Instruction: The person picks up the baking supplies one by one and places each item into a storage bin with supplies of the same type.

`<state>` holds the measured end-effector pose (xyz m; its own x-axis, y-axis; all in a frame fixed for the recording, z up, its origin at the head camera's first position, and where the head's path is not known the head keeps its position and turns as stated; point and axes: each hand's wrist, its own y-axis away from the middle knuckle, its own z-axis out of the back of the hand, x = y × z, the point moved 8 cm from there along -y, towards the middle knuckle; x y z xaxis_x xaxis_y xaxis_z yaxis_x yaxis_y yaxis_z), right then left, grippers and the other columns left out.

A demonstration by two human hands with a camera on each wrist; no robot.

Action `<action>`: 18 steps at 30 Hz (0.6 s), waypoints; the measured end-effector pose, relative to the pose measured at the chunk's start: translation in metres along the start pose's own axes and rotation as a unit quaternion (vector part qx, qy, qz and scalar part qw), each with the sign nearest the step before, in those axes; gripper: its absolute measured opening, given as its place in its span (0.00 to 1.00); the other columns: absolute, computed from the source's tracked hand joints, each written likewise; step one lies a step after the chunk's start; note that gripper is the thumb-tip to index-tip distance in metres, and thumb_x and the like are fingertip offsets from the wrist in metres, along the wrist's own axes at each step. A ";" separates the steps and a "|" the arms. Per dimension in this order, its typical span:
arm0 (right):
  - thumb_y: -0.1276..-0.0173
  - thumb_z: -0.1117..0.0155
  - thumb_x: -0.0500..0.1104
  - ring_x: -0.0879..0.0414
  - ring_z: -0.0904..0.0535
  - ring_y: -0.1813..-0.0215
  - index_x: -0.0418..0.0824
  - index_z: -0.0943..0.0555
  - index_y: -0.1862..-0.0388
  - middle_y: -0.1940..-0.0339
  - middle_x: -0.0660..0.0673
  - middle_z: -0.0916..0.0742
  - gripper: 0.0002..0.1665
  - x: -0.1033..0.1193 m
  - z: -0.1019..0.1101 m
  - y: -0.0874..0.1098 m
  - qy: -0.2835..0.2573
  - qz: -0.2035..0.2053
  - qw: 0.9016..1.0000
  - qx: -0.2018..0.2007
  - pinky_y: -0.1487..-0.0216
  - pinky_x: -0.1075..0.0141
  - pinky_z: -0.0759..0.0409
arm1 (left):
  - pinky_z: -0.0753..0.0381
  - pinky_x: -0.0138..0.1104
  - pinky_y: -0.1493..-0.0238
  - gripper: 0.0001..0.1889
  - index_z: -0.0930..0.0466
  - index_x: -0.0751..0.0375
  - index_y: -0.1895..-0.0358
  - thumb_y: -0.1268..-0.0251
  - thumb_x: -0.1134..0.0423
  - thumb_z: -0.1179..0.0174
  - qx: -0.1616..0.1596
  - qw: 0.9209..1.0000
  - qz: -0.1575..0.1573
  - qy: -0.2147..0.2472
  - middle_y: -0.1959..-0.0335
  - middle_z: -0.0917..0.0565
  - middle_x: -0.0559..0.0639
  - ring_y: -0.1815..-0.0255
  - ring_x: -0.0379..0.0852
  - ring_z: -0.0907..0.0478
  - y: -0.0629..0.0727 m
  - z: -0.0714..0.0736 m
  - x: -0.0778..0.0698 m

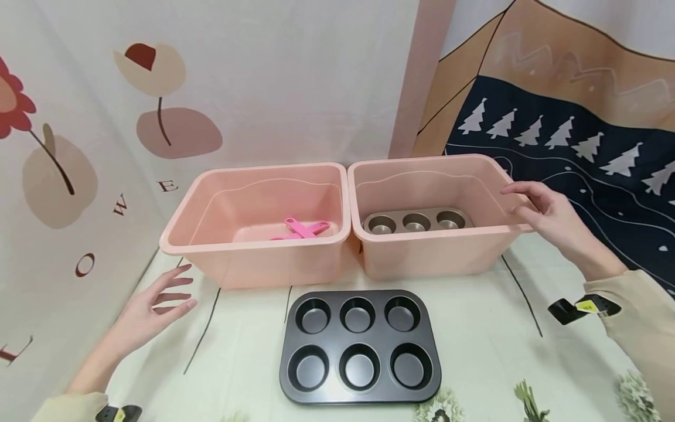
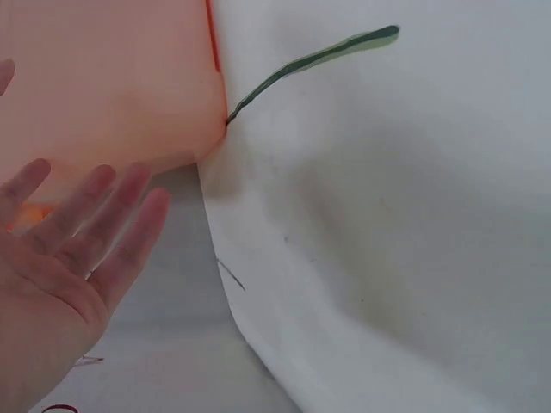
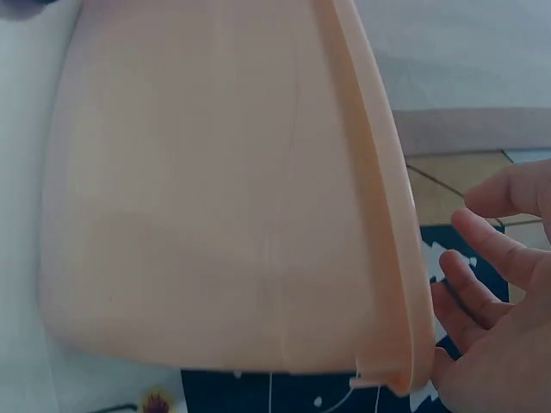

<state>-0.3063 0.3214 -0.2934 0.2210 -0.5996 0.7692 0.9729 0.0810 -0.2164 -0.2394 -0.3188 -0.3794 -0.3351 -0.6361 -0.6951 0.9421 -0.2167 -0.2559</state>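
Beside the front left corner of the left pink bin, my left hand hovers with fingers spread and holds nothing. The left wrist view shows its palm near the bin's side. My right hand is at the right end of the right pink bin, fingertips right at the rim, fingers loosely bent. Bright pink utensils with holed handles lie crossed in the left bin. A brownish muffin pan sits in the right bin, its front hidden by the wall. A dark six-cup muffin pan lies before the bins.
Both bins stand side by side, rims nearly meeting. A pale flowered cloth covers the table. Behind hangs a white printed curtain, and at the right a navy cloth with white trees.
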 end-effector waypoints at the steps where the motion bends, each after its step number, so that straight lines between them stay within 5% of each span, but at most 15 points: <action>1: 0.26 0.50 0.38 0.49 0.34 0.39 0.39 0.31 0.36 0.38 0.45 0.30 0.21 -0.002 0.002 0.000 0.005 0.006 1.000 -0.005 0.43 0.71 0.29 | 0.21 0.24 0.59 0.34 0.37 0.59 0.29 0.38 0.69 0.35 0.005 1.000 -0.003 -0.001 0.49 0.26 0.33 0.55 0.34 0.20 0.000 -0.002 -0.001; 2: 0.25 0.49 0.38 0.51 0.34 0.40 0.38 0.31 0.35 0.39 0.46 0.29 0.21 -0.004 0.004 0.000 0.012 0.009 1.000 -0.010 0.47 0.77 0.30 | 0.21 0.24 0.60 0.34 0.37 0.58 0.29 0.38 0.69 0.35 0.011 1.000 -0.004 -0.001 0.49 0.25 0.35 0.55 0.34 0.20 0.000 -0.005 -0.003; 4: 0.25 0.47 0.40 0.53 0.36 0.37 0.37 0.32 0.34 0.38 0.45 0.30 0.23 -0.008 0.006 -0.001 0.009 0.014 1.000 -0.018 0.40 0.76 0.36 | 0.20 0.25 0.59 0.34 0.37 0.58 0.29 0.38 0.69 0.35 0.023 1.000 -0.007 0.001 0.48 0.23 0.43 0.55 0.37 0.19 0.001 -0.010 -0.005; 7: 0.26 0.45 0.43 0.52 0.44 0.29 0.37 0.35 0.30 0.34 0.42 0.34 0.28 -0.017 0.009 -0.001 0.001 0.011 1.000 -0.020 0.27 0.58 0.51 | 0.19 0.28 0.59 0.35 0.38 0.58 0.28 0.38 0.69 0.35 0.041 0.999 -0.012 0.006 0.48 0.21 0.56 0.55 0.42 0.18 0.000 -0.018 -0.010; 10: 0.26 0.44 0.43 0.45 0.52 0.26 0.37 0.39 0.27 0.30 0.36 0.40 0.32 -0.025 0.010 -0.001 -0.002 0.006 1.000 -0.017 0.28 0.44 0.62 | 0.18 0.30 0.58 0.35 0.38 0.60 0.28 0.38 0.69 0.35 0.057 0.998 -0.018 0.016 0.49 0.21 0.65 0.55 0.46 0.18 -0.001 -0.027 -0.014; 13: 0.27 0.45 0.43 0.39 0.53 0.27 0.38 0.43 0.24 0.28 0.32 0.44 0.36 -0.032 0.008 -0.002 0.005 0.000 1.000 -0.004 0.29 0.42 0.56 | 0.18 0.33 0.59 0.34 0.38 0.63 0.29 0.38 0.69 0.35 0.071 0.997 -0.028 0.030 0.50 0.21 0.66 0.56 0.48 0.18 -0.002 -0.037 -0.019; 18: 0.25 0.47 0.45 0.39 0.50 0.32 0.43 0.51 0.21 0.27 0.33 0.47 0.40 -0.043 0.001 0.000 0.012 -0.016 1.000 0.023 0.35 0.60 0.43 | 0.17 0.34 0.60 0.35 0.38 0.64 0.29 0.39 0.70 0.35 0.093 0.993 -0.046 0.061 0.52 0.20 0.65 0.57 0.49 0.18 -0.004 -0.052 -0.027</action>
<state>-0.3159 0.3486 -0.3258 0.1884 -0.6211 0.7607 0.9817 0.0977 -0.1634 -0.2344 -0.2621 -0.3942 -0.4075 -0.5149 -0.7542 0.8899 -0.4091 -0.2016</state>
